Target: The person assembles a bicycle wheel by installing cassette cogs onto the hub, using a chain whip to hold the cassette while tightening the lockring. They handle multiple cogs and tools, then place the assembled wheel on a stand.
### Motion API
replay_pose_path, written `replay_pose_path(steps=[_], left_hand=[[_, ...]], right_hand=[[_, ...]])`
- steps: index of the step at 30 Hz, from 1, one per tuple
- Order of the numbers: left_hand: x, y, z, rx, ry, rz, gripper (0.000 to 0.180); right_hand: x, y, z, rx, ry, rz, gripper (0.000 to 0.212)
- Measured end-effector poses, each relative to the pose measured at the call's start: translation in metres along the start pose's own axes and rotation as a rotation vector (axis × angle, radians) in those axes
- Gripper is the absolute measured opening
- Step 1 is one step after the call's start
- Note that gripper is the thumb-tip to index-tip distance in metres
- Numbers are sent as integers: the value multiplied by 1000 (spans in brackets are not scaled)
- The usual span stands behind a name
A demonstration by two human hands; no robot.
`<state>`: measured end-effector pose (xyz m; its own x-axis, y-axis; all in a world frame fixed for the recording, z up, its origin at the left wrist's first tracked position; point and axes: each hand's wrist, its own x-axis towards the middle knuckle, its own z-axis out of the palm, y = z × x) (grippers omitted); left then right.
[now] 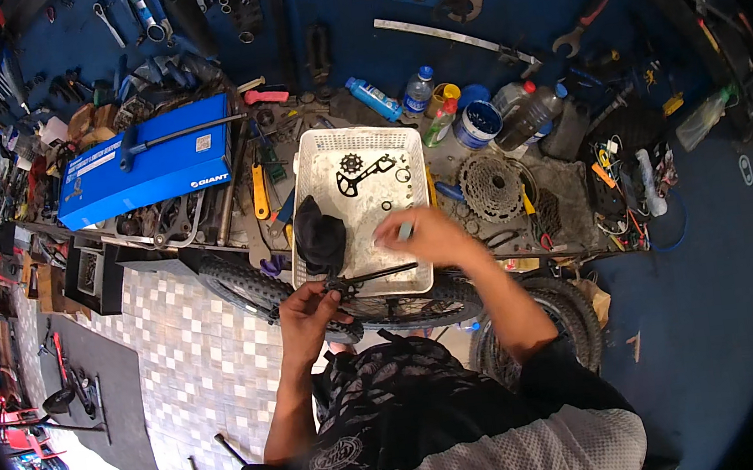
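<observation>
My left hand (304,314) is closed on a black derailleur part (338,286) at the near left edge of a white plastic basket (420,189). A thin dark rod (388,272) reaches rightward from that part, over the basket's near side. My right hand (432,236) hovers above the basket's right half, fingers curled together; a small greyish thing shows among them, too unclear to name. Inside the basket lie a black derailleur cage (350,185), a small toothed pulley wheel (351,163), small rings (403,175) and a bunched black cloth (321,241).
Right of the basket lies a large cassette (492,188). Bottles (418,91) and a blue-rimmed tub (478,123) stand behind. Leftward, a blue box (153,157) carries a T-handled tool (131,148). Below the bench edge are bicycle tyres (249,290); tools hang on the dark blue wall.
</observation>
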<state>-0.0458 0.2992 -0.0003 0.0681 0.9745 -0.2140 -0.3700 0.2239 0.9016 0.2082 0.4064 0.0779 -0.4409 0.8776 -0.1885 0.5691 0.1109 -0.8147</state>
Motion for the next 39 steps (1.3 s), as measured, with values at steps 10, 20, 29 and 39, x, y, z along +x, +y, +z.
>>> replay_pose_path(steps=[10, 20, 29, 39], left_hand=[[7, -8, -8, -40, 80, 5, 14], [2, 1, -22, -82, 82, 32, 13], [20, 4, -2, -50, 166, -49, 14], [27, 28, 43, -47, 121, 109, 15]], right_hand=[[152, 66, -19, -1199, 20, 288, 23], [166, 92, -3, -1308, -74, 243, 20], [104, 6, -30, -537, 162, 32, 21], [-11, -40, 47, -241, 469, -535, 18]])
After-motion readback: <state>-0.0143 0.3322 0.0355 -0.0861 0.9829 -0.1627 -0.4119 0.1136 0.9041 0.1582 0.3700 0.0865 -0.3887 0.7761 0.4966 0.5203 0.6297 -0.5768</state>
